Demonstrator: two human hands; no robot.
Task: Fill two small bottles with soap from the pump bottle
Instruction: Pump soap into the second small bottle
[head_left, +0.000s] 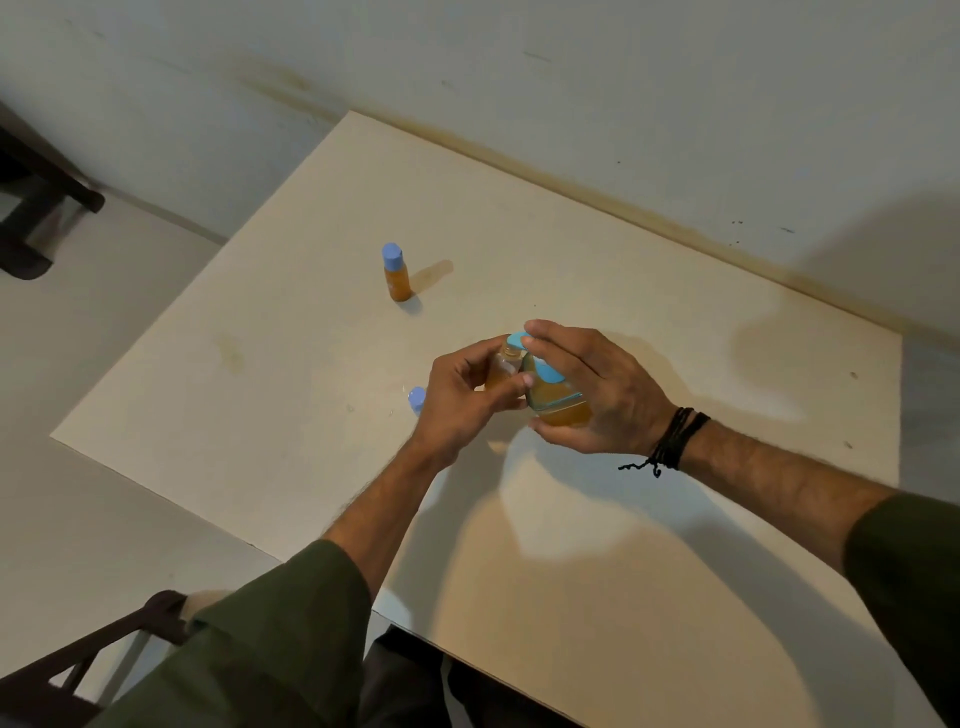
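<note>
Dim, warm indoor light with a soft yellowish cast. It seems to fall from above and behind the person: broad soft-edged shadows of both arms spread over the table (291, 332) below and right of the right hand (587, 389), and another pale shadow patch lies further right of it. The capped small bottle (397, 273), up and left of the left hand (467, 400), casts a short amber-tinted shadow. Wide-angle bending shows at the edges; fine detail is slightly soft, without harsh glare
</note>
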